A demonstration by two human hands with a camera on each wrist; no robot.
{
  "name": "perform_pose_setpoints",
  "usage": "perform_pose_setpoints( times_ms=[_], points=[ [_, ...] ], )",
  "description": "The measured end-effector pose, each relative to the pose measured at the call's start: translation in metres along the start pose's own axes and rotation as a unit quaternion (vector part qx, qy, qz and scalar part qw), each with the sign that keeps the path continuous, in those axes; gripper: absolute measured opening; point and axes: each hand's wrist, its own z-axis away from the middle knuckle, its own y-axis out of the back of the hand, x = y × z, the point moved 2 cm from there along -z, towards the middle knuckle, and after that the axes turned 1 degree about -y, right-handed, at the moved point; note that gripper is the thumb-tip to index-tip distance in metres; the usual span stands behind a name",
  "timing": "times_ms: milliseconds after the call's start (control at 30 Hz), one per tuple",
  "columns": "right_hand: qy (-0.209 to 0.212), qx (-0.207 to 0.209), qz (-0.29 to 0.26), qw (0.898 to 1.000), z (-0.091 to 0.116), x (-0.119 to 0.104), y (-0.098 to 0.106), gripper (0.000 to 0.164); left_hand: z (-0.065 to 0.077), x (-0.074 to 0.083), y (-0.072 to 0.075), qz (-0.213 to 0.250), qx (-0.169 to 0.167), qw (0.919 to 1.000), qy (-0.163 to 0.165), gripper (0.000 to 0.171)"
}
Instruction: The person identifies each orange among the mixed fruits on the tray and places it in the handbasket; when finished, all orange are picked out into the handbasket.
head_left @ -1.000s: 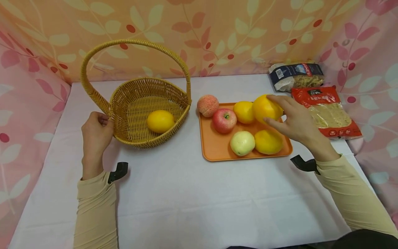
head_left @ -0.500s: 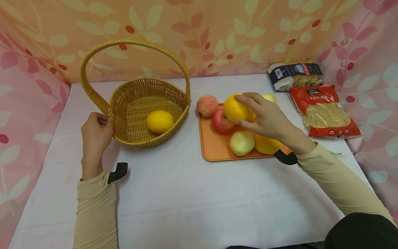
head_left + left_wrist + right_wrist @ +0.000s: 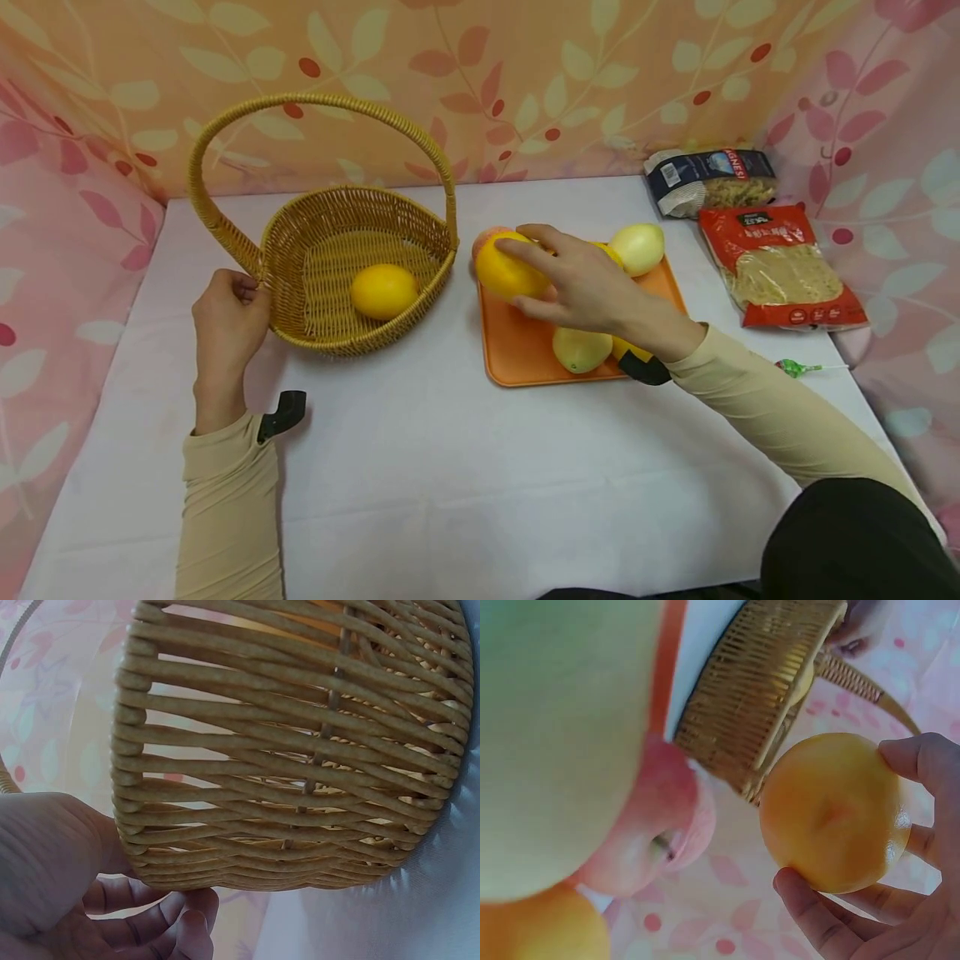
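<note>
Orange (image 3: 501, 273) shifted toward basket (image 3: 324, 275), in right grip (image 3: 592, 285)

Yellow-orange fruit (image 3: 504, 271), golden-brown basket (image 3: 322, 250)

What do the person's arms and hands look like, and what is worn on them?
The left sleeve and right sleeve are long, plain beige and creased, ending at the wrists. A curved black piece juts from each cuff. The left hand and right hand are bare, without gloves.
</note>
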Motion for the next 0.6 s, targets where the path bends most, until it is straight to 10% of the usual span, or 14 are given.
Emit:
perform_pose_setpoints(
  times_ms=[600],
  points=[
    [0.035,-0.018,-0.002,0.999,-0.047,-0.028,-0.016,0.058,-0.001,0.000,0.000,-0.003,-0.009,0.9998,0.015,0.032]
  ],
)
